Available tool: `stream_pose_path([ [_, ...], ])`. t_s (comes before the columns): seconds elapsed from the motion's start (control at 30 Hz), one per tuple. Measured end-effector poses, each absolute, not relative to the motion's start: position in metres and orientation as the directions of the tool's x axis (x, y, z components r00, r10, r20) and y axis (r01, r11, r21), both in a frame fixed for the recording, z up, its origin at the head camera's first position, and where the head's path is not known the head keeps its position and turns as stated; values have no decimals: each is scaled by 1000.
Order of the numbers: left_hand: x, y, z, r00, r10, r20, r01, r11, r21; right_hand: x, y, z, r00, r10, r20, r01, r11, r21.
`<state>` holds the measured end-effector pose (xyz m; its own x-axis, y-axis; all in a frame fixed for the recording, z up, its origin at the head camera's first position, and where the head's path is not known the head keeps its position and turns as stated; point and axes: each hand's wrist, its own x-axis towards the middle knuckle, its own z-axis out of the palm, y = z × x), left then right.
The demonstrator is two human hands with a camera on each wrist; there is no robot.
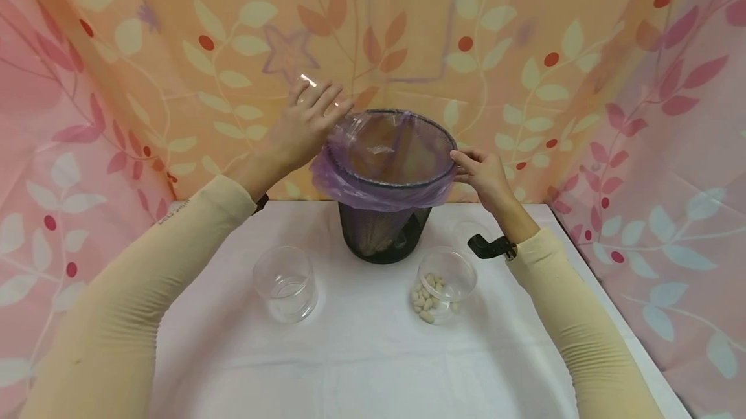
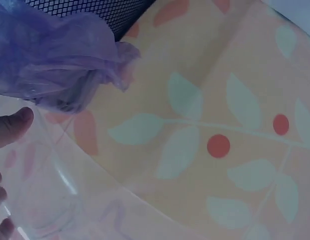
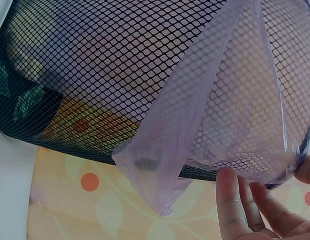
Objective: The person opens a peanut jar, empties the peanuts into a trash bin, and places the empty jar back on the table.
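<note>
A black mesh wastebasket [image 1: 381,231] lined with a thin purple plastic bag [image 1: 373,193] stands tilted near the table's back edge. My right hand [image 1: 484,176] pinches its right rim, thumb on top and fingers below, over the folded bag. At the left rim my raised left hand [image 1: 317,114] holds a clear plastic cup [image 2: 44,200], its thumb and fingers spread around the wall. That cup barely shows in the head view, apart from glints near the fingers. Through the mesh, some dark and pale shapes show low in the basket, too blurred to name.
Nearer on the white table [image 1: 350,367] stand two clear cups. The left clear cup [image 1: 288,296] looks empty; the right clear cup [image 1: 449,276] has several pale bean-like pieces [image 1: 428,293] in or around it. Patterned curtains [image 1: 233,69] enclose the back and sides.
</note>
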<state>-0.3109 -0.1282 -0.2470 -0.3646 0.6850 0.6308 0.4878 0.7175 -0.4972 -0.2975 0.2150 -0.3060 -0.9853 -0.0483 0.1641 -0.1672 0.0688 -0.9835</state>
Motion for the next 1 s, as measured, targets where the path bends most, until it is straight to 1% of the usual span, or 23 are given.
stream_pose_path([
  [0.17,-312,-129,-242,-351,709,612,514,692,-507,-297,215,-305,-986,-37,165,-167,68,-984],
  [0.3,-312,-130,-236,-349,694,630,510,704,-493,-296,214,-304,-985,-45,167,-169,51,-984],
  [0.37,-312,-130,-235,-349,711,610,503,692,-518,-295,214,-304,-985,-44,166,-168,51,-985],
  [0.47,-312,-130,-235,-363,733,575,494,675,-549,-295,216,-305,-986,-35,161,-163,43,-986],
  [0.67,-311,-132,-240,-395,723,567,475,689,-547,-295,215,-306,-983,-55,173,-175,32,-984],
  [0.77,-308,-132,-242,-383,741,552,477,670,-569,-296,214,-306,-984,-55,172,-174,34,-984],
  [0.9,-307,-131,-243,-367,740,564,471,671,-573,-297,214,-306,-983,-59,175,-176,25,-984],
  [1.0,-307,-132,-243,-368,740,563,466,670,-578,-297,214,-306,-984,-54,170,-171,27,-985],
])
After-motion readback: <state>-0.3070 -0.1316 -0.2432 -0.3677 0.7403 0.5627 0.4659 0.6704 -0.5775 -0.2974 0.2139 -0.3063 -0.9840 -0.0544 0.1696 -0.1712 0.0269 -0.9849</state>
